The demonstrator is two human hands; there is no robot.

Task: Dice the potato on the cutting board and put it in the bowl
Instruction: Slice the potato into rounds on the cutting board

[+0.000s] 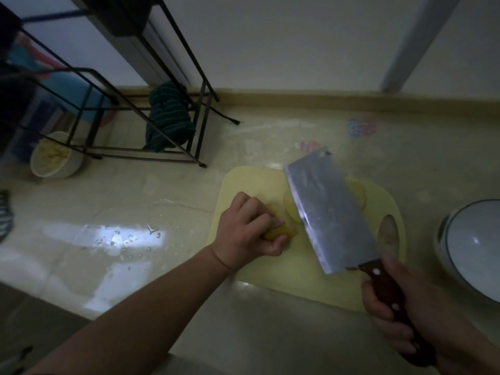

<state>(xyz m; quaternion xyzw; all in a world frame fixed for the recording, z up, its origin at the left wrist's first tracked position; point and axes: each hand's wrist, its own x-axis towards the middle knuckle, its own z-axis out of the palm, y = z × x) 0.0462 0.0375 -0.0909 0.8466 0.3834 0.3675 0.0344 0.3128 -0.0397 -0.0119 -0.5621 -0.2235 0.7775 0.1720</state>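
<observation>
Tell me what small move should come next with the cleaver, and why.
Probably bring the cleaver down for another slice off the potato. The right hand holds it tilted just right of the chunk that the left hand grips on the board. Thin slices already lie past the blade, none looks diced, and the bowl looks empty.

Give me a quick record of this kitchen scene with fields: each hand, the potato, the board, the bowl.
left hand: grips the potato on the board
right hand: grips the cleaver by its wooden handle, blade over the board
potato: partly sliced, thin rounds beside the blade
cutting board: yellow, on the wet counter
bowl: white, right of the board; no potato seen in the visible part
</observation>
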